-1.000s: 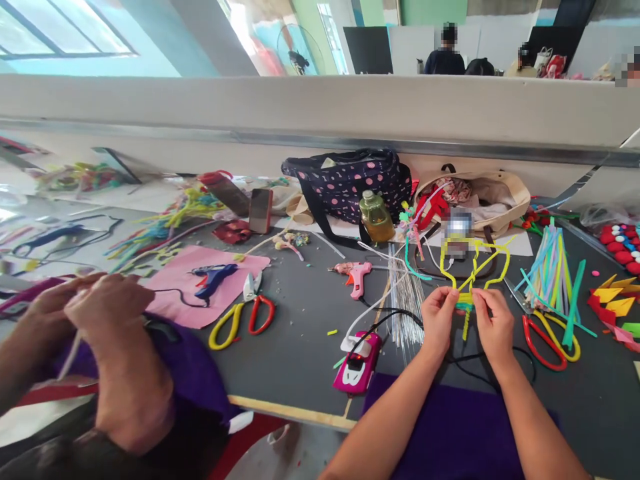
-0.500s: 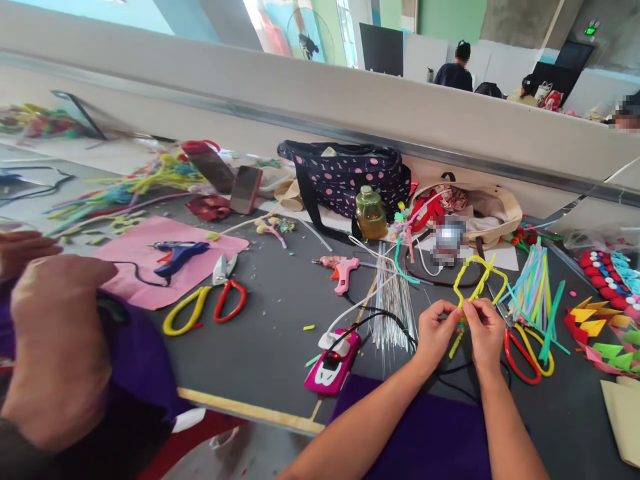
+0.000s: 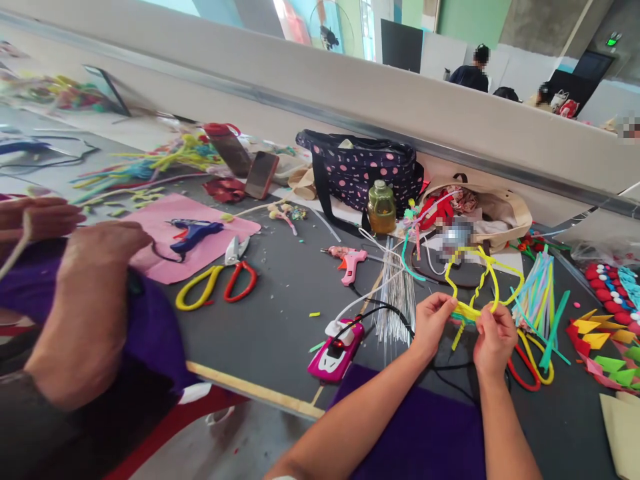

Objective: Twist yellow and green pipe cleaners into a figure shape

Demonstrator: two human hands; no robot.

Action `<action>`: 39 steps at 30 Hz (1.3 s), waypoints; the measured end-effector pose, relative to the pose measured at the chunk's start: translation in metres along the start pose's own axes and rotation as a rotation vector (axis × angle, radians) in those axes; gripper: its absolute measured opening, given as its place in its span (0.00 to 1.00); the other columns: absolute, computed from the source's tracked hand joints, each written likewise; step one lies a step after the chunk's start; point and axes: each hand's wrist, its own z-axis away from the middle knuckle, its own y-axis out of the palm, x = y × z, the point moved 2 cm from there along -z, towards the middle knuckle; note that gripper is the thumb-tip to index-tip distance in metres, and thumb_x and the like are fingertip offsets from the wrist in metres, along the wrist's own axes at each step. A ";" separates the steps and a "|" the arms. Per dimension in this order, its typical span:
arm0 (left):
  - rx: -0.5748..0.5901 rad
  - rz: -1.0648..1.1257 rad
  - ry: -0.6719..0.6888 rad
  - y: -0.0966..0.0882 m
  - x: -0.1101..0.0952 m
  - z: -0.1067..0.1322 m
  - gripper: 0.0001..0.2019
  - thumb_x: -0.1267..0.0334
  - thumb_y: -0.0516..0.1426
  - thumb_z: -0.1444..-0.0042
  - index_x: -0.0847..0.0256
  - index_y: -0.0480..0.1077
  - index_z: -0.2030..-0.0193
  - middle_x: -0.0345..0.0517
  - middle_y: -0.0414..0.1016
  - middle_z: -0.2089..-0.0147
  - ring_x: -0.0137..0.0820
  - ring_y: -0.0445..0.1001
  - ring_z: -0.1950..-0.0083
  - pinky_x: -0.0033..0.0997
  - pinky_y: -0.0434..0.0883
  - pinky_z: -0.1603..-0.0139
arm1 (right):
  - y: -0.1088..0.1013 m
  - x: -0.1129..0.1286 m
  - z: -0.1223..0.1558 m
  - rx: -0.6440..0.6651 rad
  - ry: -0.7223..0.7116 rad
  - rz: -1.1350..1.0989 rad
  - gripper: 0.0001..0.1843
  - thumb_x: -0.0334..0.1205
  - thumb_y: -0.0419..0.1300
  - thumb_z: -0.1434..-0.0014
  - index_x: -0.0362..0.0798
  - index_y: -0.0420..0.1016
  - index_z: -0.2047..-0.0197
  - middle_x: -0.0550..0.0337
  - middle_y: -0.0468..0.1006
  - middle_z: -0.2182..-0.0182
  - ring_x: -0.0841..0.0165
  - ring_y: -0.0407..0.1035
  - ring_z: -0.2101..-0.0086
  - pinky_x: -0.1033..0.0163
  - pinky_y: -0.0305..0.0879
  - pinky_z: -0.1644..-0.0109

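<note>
Both hands hold a yellow pipe-cleaner shape (image 3: pixel 471 312) bent into several loops that stand up above the fingers. My left hand (image 3: pixel 434 325) pinches its left end, where a bit of green shows below the yellow. My right hand (image 3: pixel 495 337) pinches the right side, a short gap away. One yellow tail hangs down between the hands. Scissors with red and yellow handles (image 3: pixel 525 370) lie just right of my right hand, partly hidden by it. Behind them is a bundle of pastel pipe cleaners (image 3: pixel 537 287).
A bundle of thin wires (image 3: pixel 395 300), a pink glue gun (image 3: pixel 350 260) and a magenta power strip (image 3: pixel 337 353) lie left of my hands. Behind stand a green bottle (image 3: pixel 381 207) and a dark patterned bag (image 3: pixel 360 167). A co-worker's arm (image 3: pixel 93 300) is at the left.
My hands have moved apart a little, and the yellow loops have spread wider. The view has shifted slightly left. The co-worker's hands at the left have moved a little.
</note>
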 end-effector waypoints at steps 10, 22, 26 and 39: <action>-0.138 0.088 0.014 -0.012 -0.010 -0.014 0.19 0.50 0.68 0.59 0.66 0.72 0.73 0.38 0.69 0.76 0.22 0.67 0.78 0.25 0.72 0.76 | 0.000 0.005 -0.011 -0.177 0.098 -0.246 0.12 0.45 0.61 0.43 0.49 0.63 0.70 0.70 0.59 0.80 0.77 0.52 0.81 0.70 0.47 0.80; -0.008 -0.050 0.085 -0.004 -0.004 -0.006 0.15 0.55 0.67 0.56 0.65 0.72 0.72 0.40 0.70 0.73 0.25 0.69 0.74 0.25 0.74 0.76 | 0.005 -0.002 -0.007 0.090 0.217 -0.184 0.15 0.46 0.66 0.49 0.46 0.75 0.61 0.67 0.66 0.77 0.78 0.53 0.80 0.69 0.48 0.78; 0.023 -0.037 0.095 -0.003 -0.005 -0.004 0.14 0.55 0.66 0.55 0.65 0.72 0.71 0.40 0.71 0.73 0.26 0.70 0.73 0.27 0.75 0.74 | 0.003 -0.007 -0.005 0.013 0.194 -0.037 0.16 0.50 0.66 0.49 0.45 0.75 0.67 0.64 0.70 0.77 0.77 0.54 0.81 0.68 0.49 0.78; 0.039 0.045 0.065 0.001 -0.011 0.002 0.14 0.55 0.66 0.54 0.64 0.74 0.69 0.41 0.74 0.72 0.27 0.72 0.73 0.27 0.74 0.74 | -0.003 -0.024 -0.006 -0.110 0.153 0.140 0.18 0.54 0.64 0.48 0.46 0.73 0.69 0.61 0.74 0.74 0.69 0.67 0.72 0.64 0.63 0.68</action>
